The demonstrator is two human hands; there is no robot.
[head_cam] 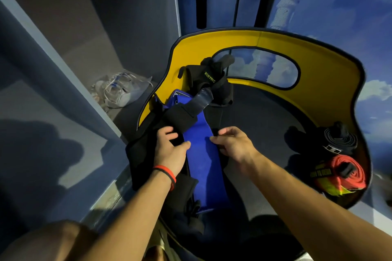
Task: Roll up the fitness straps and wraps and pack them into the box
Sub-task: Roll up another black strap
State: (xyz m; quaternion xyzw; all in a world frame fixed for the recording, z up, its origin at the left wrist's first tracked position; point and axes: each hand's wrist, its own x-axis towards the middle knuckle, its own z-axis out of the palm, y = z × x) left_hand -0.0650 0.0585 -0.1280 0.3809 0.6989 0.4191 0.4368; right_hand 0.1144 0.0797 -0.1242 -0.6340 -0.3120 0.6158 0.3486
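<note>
A long blue wrap (pixel 204 167) lies flat down the left part of the dark floor of the yellow-walled box (pixel 331 74). Black straps and wraps (pixel 209 82) are heaped at its far end and along its left side. My left hand (pixel 169 148) pinches the blue wrap's left edge, partly on black fabric. At the right edge my right hand (pixel 233 144) has its fingertips on the wrap. At the box's right side lie a rolled black strap (pixel 339 142) and a rolled red strap (pixel 341 174).
The box has a cut-out window (pixel 261 68) in its far wall. A clear plastic bag (pixel 121 91) lies on the grey shelf to the left. A blue cloud-patterned surface (pixel 377 112) surrounds the box on the right.
</note>
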